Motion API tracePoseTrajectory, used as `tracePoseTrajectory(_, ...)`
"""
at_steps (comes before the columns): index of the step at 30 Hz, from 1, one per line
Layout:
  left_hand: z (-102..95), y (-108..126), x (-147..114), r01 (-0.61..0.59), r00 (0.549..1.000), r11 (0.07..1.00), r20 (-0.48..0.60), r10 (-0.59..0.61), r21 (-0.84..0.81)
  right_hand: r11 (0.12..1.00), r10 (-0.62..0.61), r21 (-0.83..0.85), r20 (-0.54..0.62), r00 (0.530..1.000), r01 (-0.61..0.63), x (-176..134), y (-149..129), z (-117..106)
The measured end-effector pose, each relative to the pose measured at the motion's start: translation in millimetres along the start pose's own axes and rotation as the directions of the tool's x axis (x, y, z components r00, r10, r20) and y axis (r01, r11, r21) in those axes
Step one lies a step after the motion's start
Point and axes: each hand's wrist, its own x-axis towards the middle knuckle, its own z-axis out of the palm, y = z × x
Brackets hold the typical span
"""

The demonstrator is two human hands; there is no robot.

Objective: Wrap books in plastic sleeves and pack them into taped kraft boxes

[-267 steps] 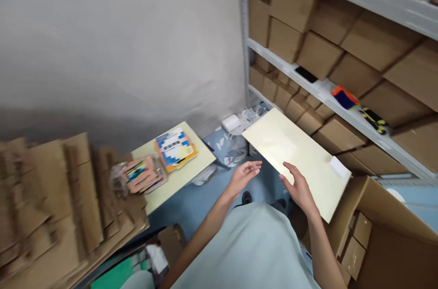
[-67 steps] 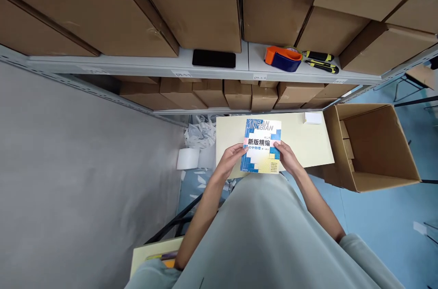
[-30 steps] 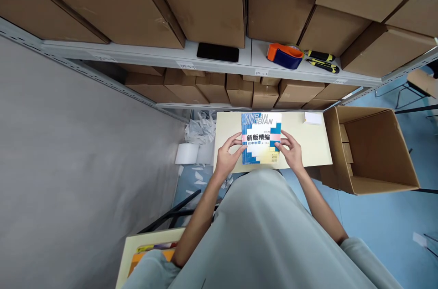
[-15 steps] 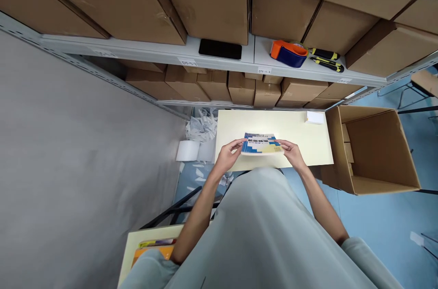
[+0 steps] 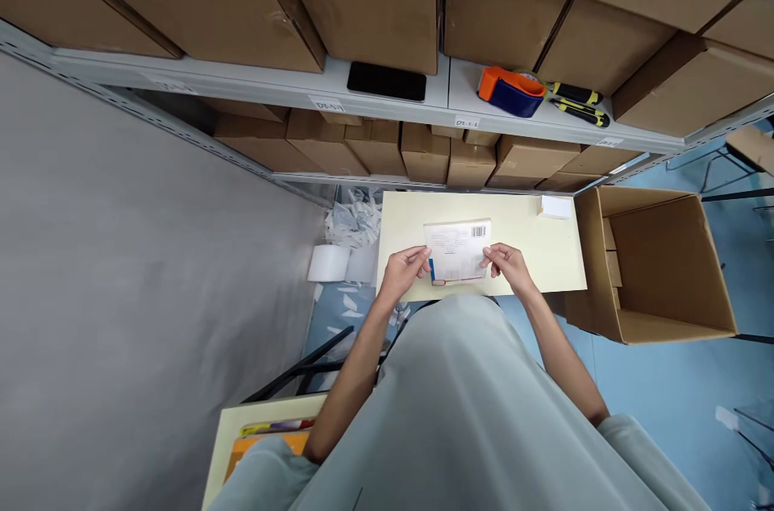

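Between my two hands is a book (image 5: pixel 458 251), its white back cover with a barcode facing up and a blue and red strip along the near edge. My left hand (image 5: pixel 406 271) pinches its left edge between thumb and fingers. On the opposite edge, my right hand (image 5: pixel 509 265) grips it the same way, thumb on top. The book is over the pale yellow table (image 5: pixel 538 261). A small white box (image 5: pixel 555 208) sits at that table's back right corner.
Right of the table stands an open cardboard box (image 5: pixel 671 269) with smaller cartons inside. A shelf ahead carries cartons, a black phone (image 5: pixel 387 81), an orange-and-blue tape dispenser (image 5: pixel 511 92) and yellow-black cutters (image 5: pixel 577 104). White rolls (image 5: pixel 330 263) and crumpled plastic (image 5: pixel 354 221) lie on the left.
The book has been turned over: its colourful blue and yellow front cover faced up before, and now the white back does. Both hands keep hold of its side edges.
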Motion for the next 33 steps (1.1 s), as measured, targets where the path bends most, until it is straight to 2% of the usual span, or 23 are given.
tracePoseTrajectory(4, -1.3, 5.9, -0.7, -0.064, 0.996, 0.998, 0.063, 0.064, 0.001, 1.000, -0.021, 0.013, 0.003, 1.000, 0.021, -1.3, -1.3, -3.6)
tracePoseTrajectory(7, 1.2, 6.6, -0.4, -0.073, 0.996, 0.997, 0.058, 0.072, 0.018, 0.999, -0.043, 0.003, -0.029, 0.999, 0.043, 0.3, 1.7, -6.5)
tracePoseTrajectory(10, 4.5, 3.4, 1.7, -0.039, 0.998, 0.999, 0.042, 0.038, 0.017, 0.997, -0.069, -0.024, -0.028, 0.997, 0.068, 4.2, 8.9, -10.6)
tracePoseTrajectory(14, 8.2, 0.5, 4.8, 0.058, 0.998, 0.997, 0.023, -0.057, -0.050, 0.996, -0.085, -0.030, 0.028, 0.996, 0.086, 8.9, 22.5, -16.6)
tracePoseTrajectory(16, 12.3, 1.9, 5.2, 0.063, 0.997, 0.995, 0.036, -0.061, -0.075, 0.996, -0.092, -0.006, 0.038, 0.995, 0.092, 11.8, 30.0, -17.7)
tracePoseTrajectory(18, 20.4, 5.1, 4.2, 0.022, 0.999, 0.997, 0.040, -0.020, -0.068, 0.997, -0.076, 0.030, 0.033, 0.997, 0.075, 16.0, 37.1, -16.4)
tracePoseTrajectory(21, 40.8, 13.1, -1.5, -0.138, 0.990, 0.990, -0.011, 0.138, -0.001, 0.997, -0.030, 0.075, 0.047, 0.998, 0.026, 24.2, 45.1, -9.8)
tracePoseTrajectory(24, 65.5, 24.5, -13.9, -0.340, 0.939, 0.933, -0.017, 0.345, 0.116, 0.993, -0.016, 0.118, 0.049, 0.999, 0.010, 30.0, 47.5, 0.6)
tracePoseTrajectory(27, 86.1, 34.2, -29.7, -0.500, 0.864, 0.829, 0.081, 0.496, 0.249, 0.989, -0.027, 0.148, 0.037, 0.999, 0.022, 32.8, 44.2, 11.6)
tracePoseTrajectory(30, 100.6, 36.1, -42.7, -0.597, 0.800, 0.717, 0.200, 0.566, 0.359, 0.975, -0.023, 0.221, 0.071, 0.997, 0.007, 37.2, 36.6, 19.8)
tracePoseTrajectory(33, 110.4, 31.4, -50.2, -0.656, 0.749, 0.611, 0.282, 0.600, 0.443, 0.944, 0.054, 0.313, 0.176, 0.983, -0.107, 42.9, 27.5, 24.2)
